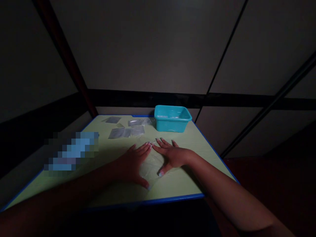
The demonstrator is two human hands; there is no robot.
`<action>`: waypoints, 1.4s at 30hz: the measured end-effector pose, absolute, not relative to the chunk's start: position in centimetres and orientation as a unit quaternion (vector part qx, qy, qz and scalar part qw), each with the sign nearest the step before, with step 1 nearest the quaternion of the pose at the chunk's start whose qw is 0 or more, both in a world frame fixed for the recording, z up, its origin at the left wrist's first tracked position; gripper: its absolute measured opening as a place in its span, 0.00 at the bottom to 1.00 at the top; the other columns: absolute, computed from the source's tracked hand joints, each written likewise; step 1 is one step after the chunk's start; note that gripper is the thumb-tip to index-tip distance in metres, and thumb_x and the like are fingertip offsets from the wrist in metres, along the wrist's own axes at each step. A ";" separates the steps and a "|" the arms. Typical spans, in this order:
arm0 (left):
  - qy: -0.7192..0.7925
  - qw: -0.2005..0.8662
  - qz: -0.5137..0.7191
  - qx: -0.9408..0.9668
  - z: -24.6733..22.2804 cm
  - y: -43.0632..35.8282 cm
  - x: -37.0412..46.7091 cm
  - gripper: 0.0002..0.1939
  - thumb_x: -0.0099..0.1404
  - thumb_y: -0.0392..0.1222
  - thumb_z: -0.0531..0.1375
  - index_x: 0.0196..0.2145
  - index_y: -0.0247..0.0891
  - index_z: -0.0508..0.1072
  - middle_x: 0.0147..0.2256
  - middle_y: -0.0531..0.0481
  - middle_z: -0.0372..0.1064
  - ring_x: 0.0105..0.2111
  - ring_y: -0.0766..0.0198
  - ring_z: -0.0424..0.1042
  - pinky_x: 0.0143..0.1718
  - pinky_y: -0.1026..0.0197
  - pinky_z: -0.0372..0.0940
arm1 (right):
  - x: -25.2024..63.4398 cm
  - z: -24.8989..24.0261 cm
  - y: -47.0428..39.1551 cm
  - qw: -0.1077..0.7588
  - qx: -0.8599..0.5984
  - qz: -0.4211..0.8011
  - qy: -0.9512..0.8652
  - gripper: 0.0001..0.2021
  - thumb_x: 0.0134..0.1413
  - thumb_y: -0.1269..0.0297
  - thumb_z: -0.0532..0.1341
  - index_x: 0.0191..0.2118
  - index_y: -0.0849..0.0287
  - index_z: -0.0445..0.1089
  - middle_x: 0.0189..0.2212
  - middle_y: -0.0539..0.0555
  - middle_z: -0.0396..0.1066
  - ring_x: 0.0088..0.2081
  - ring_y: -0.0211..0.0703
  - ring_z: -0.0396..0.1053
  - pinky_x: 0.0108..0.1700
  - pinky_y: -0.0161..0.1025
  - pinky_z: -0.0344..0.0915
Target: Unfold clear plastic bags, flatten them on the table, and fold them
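Note:
A thin, clear plastic sheet or bag [151, 166] lies on the pale green table [182, 187]. My left hand [135, 163] rests on its left side with the fingers spread and the thumb toward the table's front edge. On its right side lies my right hand [170, 155], palm down, fingers apart. The fingertips of both hands nearly meet at the far part of the plastic. Neither hand grips anything. Parts of the plastic are hidden under my palms.
Behind my hands stands a turquoise basket [172, 125]. Flat greyish plastic packets [119, 133] lie at the back left, with another packet [139, 122] beside the basket. A blurred blue item [76, 151] is at the left edge. Dark panels [148, 46] rise behind the table.

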State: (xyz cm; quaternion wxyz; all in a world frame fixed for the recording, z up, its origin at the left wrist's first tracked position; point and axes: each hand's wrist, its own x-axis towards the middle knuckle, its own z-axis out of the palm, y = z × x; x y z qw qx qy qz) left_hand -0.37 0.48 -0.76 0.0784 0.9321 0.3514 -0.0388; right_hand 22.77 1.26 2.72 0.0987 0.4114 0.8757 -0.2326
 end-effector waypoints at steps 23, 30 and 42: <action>0.369 0.108 0.172 0.907 1.5 2.3 -2.0 0.22 0.62 0.55 0.55 0.44 0.36 0.70 0.47 0.42 0.67 0.48 0.54 0.65 0.49 0.54 0.60 | 23.3 3.0 1.1 0.124 0.459 -0.196 0.858 0.51 0.46 0.36 0.58 0.67 0.52 0.30 0.66 0.58 0.17 0.65 0.61 0.18 0.59 0.68 0.24; 0.438 0.123 0.191 0.870 2.1 -1.0 -0.9 0.16 0.58 0.54 0.59 0.25 0.37 0.65 0.29 0.51 0.62 0.30 0.61 0.62 0.31 0.59 0.56 | 23.7 3.1 1.5 0.128 0.484 -0.184 0.846 0.51 0.46 0.36 0.57 0.67 0.52 0.30 0.66 0.58 0.19 0.66 0.60 0.20 0.59 0.68 0.26; 0.458 0.106 0.075 0.879 0.8 -1.8 -0.5 0.16 0.54 0.51 0.64 0.29 0.37 0.65 0.34 0.46 0.65 0.39 0.53 0.61 0.36 0.56 0.55 | 23.5 3.5 1.2 0.132 0.487 -0.180 0.844 0.49 0.48 0.37 0.57 0.67 0.52 0.31 0.67 0.58 0.21 0.66 0.59 0.22 0.61 0.66 0.27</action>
